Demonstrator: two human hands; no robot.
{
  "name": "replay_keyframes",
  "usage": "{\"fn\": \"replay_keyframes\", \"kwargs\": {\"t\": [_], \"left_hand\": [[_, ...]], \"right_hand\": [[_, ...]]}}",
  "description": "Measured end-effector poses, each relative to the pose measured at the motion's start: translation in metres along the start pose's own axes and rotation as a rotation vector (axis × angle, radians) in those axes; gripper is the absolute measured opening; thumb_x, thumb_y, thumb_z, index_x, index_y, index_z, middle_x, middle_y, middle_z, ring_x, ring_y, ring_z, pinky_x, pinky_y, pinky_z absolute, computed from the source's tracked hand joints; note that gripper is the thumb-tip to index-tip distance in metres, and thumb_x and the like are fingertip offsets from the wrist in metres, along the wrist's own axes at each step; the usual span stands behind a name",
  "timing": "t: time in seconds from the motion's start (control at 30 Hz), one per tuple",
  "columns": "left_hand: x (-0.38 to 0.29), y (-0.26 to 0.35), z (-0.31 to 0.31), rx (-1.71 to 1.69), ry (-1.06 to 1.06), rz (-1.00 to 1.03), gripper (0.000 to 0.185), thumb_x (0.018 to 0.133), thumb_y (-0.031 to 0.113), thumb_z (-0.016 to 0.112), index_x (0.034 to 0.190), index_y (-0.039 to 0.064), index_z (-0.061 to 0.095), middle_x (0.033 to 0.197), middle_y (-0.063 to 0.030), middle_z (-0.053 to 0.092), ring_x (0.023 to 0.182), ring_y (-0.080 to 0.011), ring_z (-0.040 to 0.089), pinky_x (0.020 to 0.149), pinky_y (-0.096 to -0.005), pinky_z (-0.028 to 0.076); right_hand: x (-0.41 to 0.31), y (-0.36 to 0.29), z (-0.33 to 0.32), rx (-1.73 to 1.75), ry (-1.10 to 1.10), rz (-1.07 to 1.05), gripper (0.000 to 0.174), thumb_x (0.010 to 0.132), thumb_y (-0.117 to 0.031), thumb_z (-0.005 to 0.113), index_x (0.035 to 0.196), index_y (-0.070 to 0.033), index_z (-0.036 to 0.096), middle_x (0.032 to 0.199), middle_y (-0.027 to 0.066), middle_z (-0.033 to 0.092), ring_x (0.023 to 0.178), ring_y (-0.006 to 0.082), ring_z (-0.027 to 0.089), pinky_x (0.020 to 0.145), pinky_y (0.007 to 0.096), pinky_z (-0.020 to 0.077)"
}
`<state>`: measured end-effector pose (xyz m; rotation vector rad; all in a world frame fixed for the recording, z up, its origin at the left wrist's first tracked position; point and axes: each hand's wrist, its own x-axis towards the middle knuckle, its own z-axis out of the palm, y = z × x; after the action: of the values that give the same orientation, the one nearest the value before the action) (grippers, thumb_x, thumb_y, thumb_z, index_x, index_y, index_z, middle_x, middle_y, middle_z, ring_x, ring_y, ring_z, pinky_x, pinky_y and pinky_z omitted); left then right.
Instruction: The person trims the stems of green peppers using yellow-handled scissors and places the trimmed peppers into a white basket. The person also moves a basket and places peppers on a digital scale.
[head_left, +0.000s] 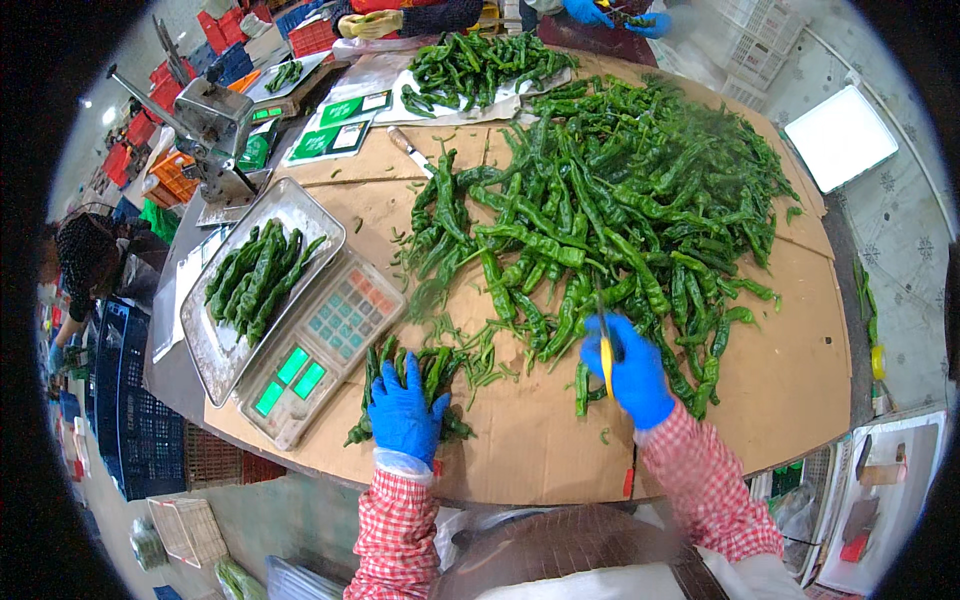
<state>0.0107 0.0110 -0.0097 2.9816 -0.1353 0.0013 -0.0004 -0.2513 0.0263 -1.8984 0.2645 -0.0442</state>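
My left hand (407, 412), in a blue glove, lies palm down with fingers spread over a small bunch of green peppers (367, 382) beside the digital scale (315, 352). In my blue-gloved right hand (634, 367) is a yellow-handled cutting tool (607, 366), seen nearly edge-on; whether it is a knife or scissors is unclear. Its thin blade points away from me, at the near edge of a large heap of long wrinkled green peppers (600, 202). Several aligned peppers (259, 281) rest on the scale's metal pan (206, 367). Cut stems (484, 360) lie between the bunch and the heap.
Cardboard (540, 442) covers the round table. A wooden-handled knife (405, 146) lies beyond the heap, near green printed packets (330, 142). A metal lever device (214, 135) stands behind the scale. Across the table, gloved co-workers' hands (371, 25) appear. Blue crates (150, 420) stand at left.
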Motion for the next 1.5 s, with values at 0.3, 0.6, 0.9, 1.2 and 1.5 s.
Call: {"fn": "replay_keyframes", "kwargs": {"t": [0.3,0.6,0.9,1.2,1.5], "left_hand": [[-0.009,0.01,-0.027,-0.08,0.123,0.052,0.061,0.067,0.027,0.063,0.119,0.007,0.039,0.121,-0.0183,0.036,0.11,-0.0347,0.035,0.088,-0.043,0.031],[-0.017,0.049,-0.045,-0.485,0.169,0.311,0.053,0.064,0.013,0.065,0.112,0.006,0.045,0.109,-0.018,0.046,0.096,-0.0347,0.046,0.081,-0.0398,0.038],[-0.029,0.101,-0.004,-0.147,0.394,0.62,0.046,0.072,0.015,0.049,0.117,0.022,0.044,0.1,-0.0067,0.051,0.096,-0.0203,0.046,0.084,-0.0372,0.035],[-0.046,0.088,0.015,-0.229,0.336,0.756,0.044,0.066,0.013,0.049,0.109,0.019,0.049,0.08,-0.0033,0.049,0.081,-0.0188,0.049,0.072,-0.0331,0.04],[-0.045,0.076,-0.029,-0.216,0.236,0.624,0.046,0.062,0.012,0.052,0.108,0.016,0.05,0.072,-0.0026,0.043,0.07,-0.0191,0.046,0.06,-0.0325,0.036]], "right_hand": [[0.113,0.002,0.016,-0.902,0.252,-0.551,0.034,0.064,-0.011,0.061,0.096,-0.012,0.05,0.082,0.0129,0.052,0.08,0.0312,0.05,0.068,0.0386,0.041],[0.073,-0.012,-0.02,-0.368,0.228,-0.364,0.039,0.066,-0.01,0.066,0.101,-0.004,0.049,0.089,0.0152,0.057,0.081,0.0273,0.056,0.068,0.0332,0.0437],[-0.037,0.025,-0.018,-0.181,-0.405,-0.046,0.055,0.064,-0.024,0.07,0.108,-0.001,0.047,0.098,0.013,0.055,0.088,0.0203,0.054,0.074,0.0304,0.0425],[-0.065,0.062,-0.017,0.546,-0.413,0.469,0.027,0.074,-0.006,0.054,0.098,0.003,0.046,0.078,0.0024,0.049,0.07,0.0089,0.048,0.061,0.0208,0.0405],[-0.053,0.023,0.0,0.515,-0.188,0.367,0.015,0.073,-0.004,0.058,0.081,-0.007,0.046,0.064,-0.002,0.042,0.055,0.0086,0.046,0.049,0.0203,0.0361]]}}
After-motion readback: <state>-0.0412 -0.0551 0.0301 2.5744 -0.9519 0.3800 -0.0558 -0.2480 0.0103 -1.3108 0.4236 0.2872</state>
